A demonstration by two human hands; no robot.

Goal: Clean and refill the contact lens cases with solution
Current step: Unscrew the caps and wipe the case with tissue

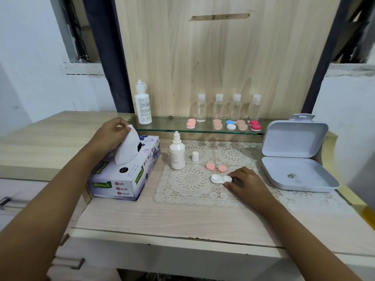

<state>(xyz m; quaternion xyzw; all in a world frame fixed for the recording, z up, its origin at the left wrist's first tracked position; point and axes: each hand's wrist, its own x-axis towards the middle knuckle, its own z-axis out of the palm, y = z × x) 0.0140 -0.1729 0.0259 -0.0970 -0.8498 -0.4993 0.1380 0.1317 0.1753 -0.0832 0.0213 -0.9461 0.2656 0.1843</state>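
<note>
Your right hand point(248, 183) pinches the white case point(219, 178) near the mat's point(182, 180) front edge, your left hand point(109, 134) pinching a tissue point(127, 148) from the "Mysoft Soft Facial Tissue" box point(121, 179).

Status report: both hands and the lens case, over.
Left hand pinches tissue at tissue box. Right hand holds open white lens case on lace mat. Nothing blocking.

Tissue box point(121, 177) sitting L of the lace mat point(188, 181), L hand point(109, 134) pinching a tissue point(127, 148) above it; on the mat, solution bottle point(177, 154) standing back-L w/ its cap point(195, 156) just R; two lids point(210, 166) lying in front; lens case point(218, 178) nearest, R hand point(247, 183) pinching it; hinged box point(294, 159) lying open at R; glass shelf point(166, 126) running behind.
</note>
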